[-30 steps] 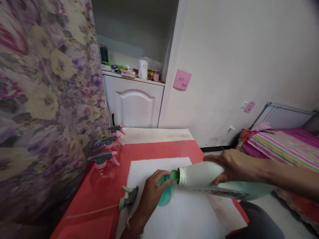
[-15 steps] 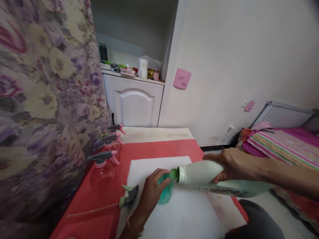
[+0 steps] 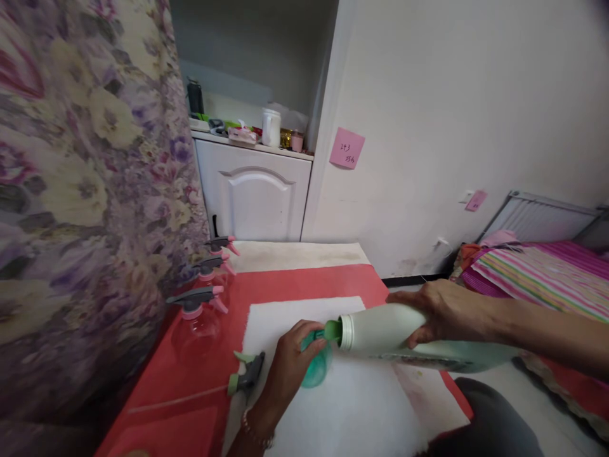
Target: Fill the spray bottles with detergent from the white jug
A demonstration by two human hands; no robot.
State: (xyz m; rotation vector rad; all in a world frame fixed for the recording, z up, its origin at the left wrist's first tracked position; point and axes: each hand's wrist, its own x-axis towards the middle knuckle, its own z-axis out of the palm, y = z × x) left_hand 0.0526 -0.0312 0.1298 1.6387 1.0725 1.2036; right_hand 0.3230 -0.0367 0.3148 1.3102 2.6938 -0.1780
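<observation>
My left hand (image 3: 295, 358) is closed round the neck of a round green see-through bottle (image 3: 316, 372) on a white cloth (image 3: 352, 412). My right hand (image 3: 435, 314) grips a large pale green jug (image 3: 380, 327), tipped on its side. The jug's open mouth, with a green spout, meets the small bottle's neck between my left fingers. Whether liquid is flowing cannot be made out. A grey and green spray head (image 3: 246, 376) with a long thin tube lies left of my left wrist.
Clear bottles with grey and pink spray heads (image 3: 196, 303) stand in a row at the left of the red table cover (image 3: 304, 284). Behind are a floral curtain (image 3: 95, 190) and a white cabinet (image 3: 257, 190). A bed (image 3: 547, 273) is at the right.
</observation>
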